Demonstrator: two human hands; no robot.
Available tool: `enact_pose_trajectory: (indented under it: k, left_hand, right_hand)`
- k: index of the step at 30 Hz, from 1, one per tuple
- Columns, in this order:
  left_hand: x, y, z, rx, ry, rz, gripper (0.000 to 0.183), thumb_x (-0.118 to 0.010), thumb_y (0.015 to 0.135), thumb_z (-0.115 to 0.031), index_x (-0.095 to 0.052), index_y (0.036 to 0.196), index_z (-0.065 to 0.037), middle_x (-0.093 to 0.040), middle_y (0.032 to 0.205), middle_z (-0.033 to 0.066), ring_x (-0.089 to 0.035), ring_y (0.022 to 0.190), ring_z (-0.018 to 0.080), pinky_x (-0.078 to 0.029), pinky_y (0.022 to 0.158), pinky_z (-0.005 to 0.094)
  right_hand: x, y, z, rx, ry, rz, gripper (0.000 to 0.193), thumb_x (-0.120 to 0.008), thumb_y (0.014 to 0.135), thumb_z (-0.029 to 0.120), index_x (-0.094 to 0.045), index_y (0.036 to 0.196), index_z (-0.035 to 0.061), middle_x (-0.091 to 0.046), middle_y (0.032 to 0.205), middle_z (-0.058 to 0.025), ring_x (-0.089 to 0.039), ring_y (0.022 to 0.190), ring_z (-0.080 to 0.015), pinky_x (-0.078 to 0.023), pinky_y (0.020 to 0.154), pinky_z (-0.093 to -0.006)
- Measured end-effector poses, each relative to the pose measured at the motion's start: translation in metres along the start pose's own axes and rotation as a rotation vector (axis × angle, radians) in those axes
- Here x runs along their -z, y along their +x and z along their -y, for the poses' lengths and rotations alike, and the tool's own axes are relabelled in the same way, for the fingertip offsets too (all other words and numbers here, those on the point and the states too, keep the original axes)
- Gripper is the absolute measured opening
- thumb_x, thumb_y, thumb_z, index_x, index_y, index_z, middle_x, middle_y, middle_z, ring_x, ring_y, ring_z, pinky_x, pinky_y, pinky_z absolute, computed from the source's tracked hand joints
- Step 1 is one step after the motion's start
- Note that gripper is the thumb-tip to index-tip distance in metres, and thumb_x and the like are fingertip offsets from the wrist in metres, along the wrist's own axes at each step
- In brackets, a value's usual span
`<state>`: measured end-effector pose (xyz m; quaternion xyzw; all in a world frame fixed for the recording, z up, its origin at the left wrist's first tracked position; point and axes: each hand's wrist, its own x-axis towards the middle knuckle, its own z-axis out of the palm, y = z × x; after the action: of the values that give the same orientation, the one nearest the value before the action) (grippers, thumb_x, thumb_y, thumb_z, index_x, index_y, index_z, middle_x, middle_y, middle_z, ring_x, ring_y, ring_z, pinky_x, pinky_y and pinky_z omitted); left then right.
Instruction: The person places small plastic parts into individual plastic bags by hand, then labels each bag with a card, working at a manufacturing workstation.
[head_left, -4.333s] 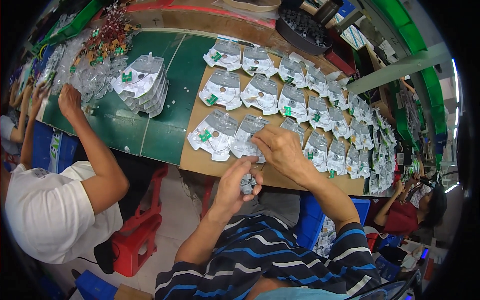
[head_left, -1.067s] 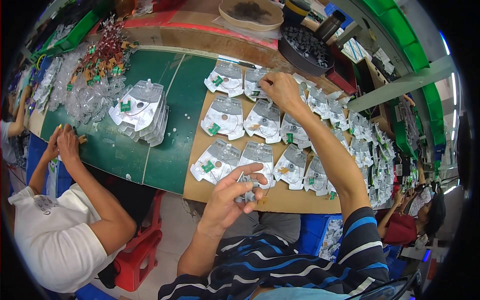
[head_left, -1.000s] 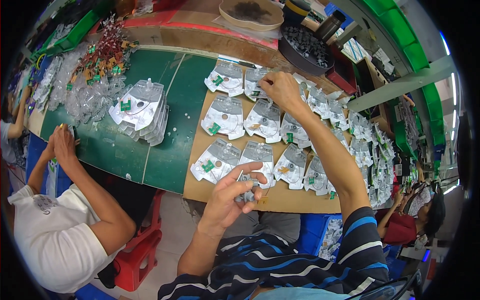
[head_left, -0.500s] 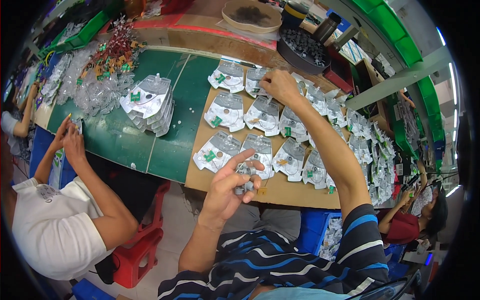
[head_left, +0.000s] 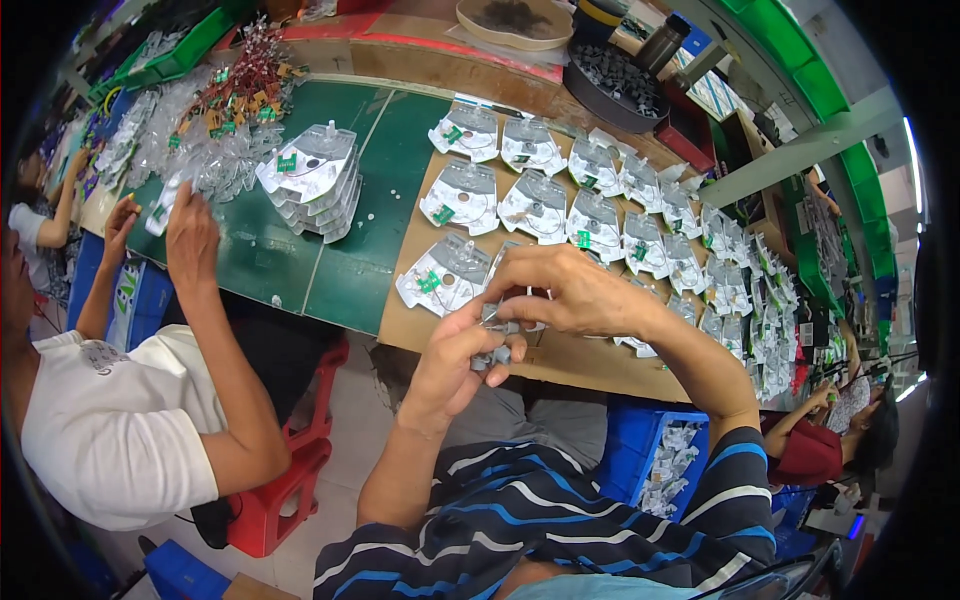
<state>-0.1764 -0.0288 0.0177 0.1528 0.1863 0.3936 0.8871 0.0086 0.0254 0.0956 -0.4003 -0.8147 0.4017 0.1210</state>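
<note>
Close in front of me, my left hand [head_left: 443, 372] cups several small grey plastic parts [head_left: 490, 357] in its curled fingers. My right hand [head_left: 575, 290] meets it from the right, thumb and fingertips pinched over the same grey parts; what sits in that pinch is hidden. Behind the hands, rows of grey-and-white fan-shaped housings [head_left: 459, 193] lie on a brown cardboard sheet [head_left: 398, 335]. Many carry a small green circuit board [head_left: 443, 214]. My right hand covers part of the nearest row.
A stack of similar housings [head_left: 310, 185] stands on the green tabletop [head_left: 250, 260], near clear plastic pieces and wired boards [head_left: 250, 80]. A round dark tray of grey parts [head_left: 618, 85] sits at the back. At left, a co-worker [head_left: 130, 430] handles a white piece. A blue crate [head_left: 640, 450] stands below.
My right hand has come back from the far row of housings to the grey parts in my left hand. The co-worker's hand has lifted a white piece toward the clear pile.
</note>
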Motion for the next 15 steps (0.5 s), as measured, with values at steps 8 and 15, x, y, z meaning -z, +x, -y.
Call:
enact_pose_trajectory:
  k: [8, 15]
  left_hand:
    - [0.007, 0.002, -0.005, 0.038, 0.030, 0.018, 0.048, -0.049, 0.093, -0.007, -0.040, 0.138, 0.004, -0.057, 0.111, 0.0156, -0.058, 0.082, 0.0173, -0.043, 0.050, 0.0212]
    - [0.007, 0.007, -0.006, 0.054, -0.032, -0.003, 0.048, -0.052, 0.093, -0.005, -0.040, 0.138, 0.004, -0.058, 0.114, 0.0177, -0.062, 0.091, 0.0229, -0.049, 0.054, 0.0247]
  right_hand:
    - [0.004, 0.010, -0.018, -0.184, 0.307, -0.267, 0.018, -0.069, 0.087, 0.011, -0.072, 0.102, 0.0005, -0.072, 0.089, -0.0074, -0.066, 0.082, -0.0116, -0.052, 0.076, -0.0274]
    - [0.048, 0.112, -0.101, -0.142, -0.165, -0.746, 0.022, -0.070, 0.085, 0.013, -0.072, 0.104, 0.0028, -0.074, 0.087, -0.0115, -0.070, 0.080, -0.0168, -0.052, 0.072, -0.0298]
